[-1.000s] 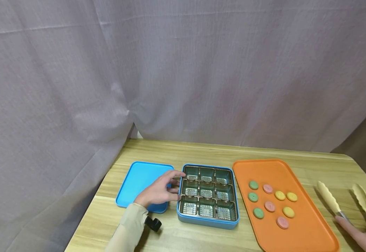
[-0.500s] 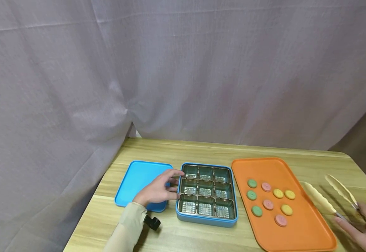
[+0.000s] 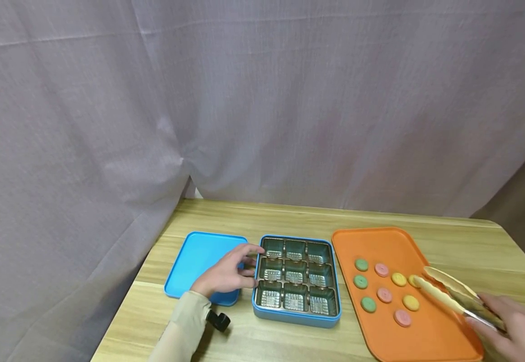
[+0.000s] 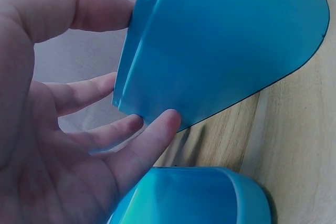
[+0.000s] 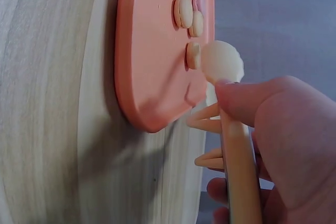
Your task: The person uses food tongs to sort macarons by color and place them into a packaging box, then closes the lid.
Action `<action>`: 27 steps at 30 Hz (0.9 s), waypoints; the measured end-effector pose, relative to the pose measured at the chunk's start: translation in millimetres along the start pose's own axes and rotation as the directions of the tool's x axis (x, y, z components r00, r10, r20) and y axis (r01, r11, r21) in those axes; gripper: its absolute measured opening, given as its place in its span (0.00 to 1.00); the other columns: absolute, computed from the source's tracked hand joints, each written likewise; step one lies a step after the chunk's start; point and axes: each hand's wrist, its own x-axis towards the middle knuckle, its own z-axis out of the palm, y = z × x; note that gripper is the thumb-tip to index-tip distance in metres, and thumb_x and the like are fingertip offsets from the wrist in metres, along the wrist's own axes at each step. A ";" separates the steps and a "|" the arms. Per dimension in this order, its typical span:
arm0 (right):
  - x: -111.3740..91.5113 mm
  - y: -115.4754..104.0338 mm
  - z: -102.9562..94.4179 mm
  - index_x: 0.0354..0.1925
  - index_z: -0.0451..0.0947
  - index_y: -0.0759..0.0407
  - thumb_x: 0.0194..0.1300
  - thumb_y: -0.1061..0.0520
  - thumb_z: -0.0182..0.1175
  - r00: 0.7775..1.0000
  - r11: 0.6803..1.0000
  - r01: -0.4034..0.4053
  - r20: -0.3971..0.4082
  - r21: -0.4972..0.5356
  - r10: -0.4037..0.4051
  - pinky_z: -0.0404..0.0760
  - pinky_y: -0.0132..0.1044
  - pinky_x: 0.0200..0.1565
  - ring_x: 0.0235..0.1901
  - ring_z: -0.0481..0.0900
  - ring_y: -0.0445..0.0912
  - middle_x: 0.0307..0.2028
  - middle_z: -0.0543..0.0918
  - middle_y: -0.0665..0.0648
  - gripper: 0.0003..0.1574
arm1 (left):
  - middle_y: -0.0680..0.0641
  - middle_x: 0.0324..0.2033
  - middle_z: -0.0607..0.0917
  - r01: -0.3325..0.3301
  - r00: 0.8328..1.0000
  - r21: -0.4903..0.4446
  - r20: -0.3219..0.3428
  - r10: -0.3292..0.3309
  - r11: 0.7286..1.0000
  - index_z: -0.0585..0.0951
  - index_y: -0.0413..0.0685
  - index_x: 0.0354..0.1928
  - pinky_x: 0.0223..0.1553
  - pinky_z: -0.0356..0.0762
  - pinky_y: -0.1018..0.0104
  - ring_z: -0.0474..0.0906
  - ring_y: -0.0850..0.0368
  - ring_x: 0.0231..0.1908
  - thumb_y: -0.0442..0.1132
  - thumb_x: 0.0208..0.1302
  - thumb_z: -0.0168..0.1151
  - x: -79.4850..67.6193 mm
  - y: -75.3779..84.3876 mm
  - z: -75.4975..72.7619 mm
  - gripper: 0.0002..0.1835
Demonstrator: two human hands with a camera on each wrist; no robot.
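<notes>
My left hand [image 3: 228,271] rests with loose fingers against the left side of a blue box [image 3: 298,319] holding a divided tray insert. The left wrist view shows those fingertips touching the box's blue wall [image 4: 220,40]. At the right, my right hand [image 3: 515,324] grips a pair of tongs [image 3: 440,296] with pale scalloped tips. The tongs' arms are spread over the orange tray [image 3: 434,334], their tips beside the rightmost yellow macaron [image 3: 413,280], partly covering it. Other yellow macarons [image 3: 410,302], pink macarons [image 3: 402,318] and green macarons [image 3: 368,304] lie there.
A flat blue lid [image 3: 199,261] lies left of the box, partly under my left forearm and hand. Grey cloth [image 3: 262,110] hangs behind the wooden table [image 3: 244,211]. The orange tray sits just right of the box.
My right hand has moved the tongs leftward from the table's right side to over the orange tray, and their tips are closer together. My left hand has stayed at the box.
</notes>
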 end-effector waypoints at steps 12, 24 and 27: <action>3.4 -5.0 2.7 0.52 0.80 0.77 0.55 0.40 0.80 0.999 0.997 0.027 0.038 -0.070 -0.024 0.82 0.68 0.36 0.40 0.84 0.70 0.44 0.83 0.74 0.46 | 0.44 0.66 0.73 -0.003 1.000 0.001 0.000 0.003 1.000 0.73 0.50 0.72 0.60 0.84 0.57 0.78 0.46 0.61 0.31 0.56 0.75 -0.1 -0.1 -0.2 0.40; 5.7 -3.2 3.8 0.52 0.81 0.77 0.55 0.40 0.80 0.997 0.996 0.036 0.065 -0.083 -0.031 0.83 0.67 0.38 0.40 0.85 0.68 0.43 0.84 0.70 0.45 | 0.45 0.68 0.72 0.003 1.000 0.004 0.001 -0.003 1.000 0.73 0.49 0.72 0.60 0.84 0.58 0.77 0.47 0.61 0.31 0.56 0.75 -0.1 0.1 -0.5 0.40; 6.7 -2.5 3.4 0.52 0.81 0.78 0.56 0.39 0.79 0.996 0.996 0.023 0.091 -0.090 -0.015 0.83 0.67 0.39 0.40 0.85 0.68 0.43 0.84 0.71 0.46 | 0.45 0.69 0.72 0.008 1.000 0.000 0.003 -0.008 1.000 0.73 0.49 0.72 0.60 0.84 0.58 0.77 0.47 0.61 0.31 0.56 0.75 0.5 0.2 -0.7 0.40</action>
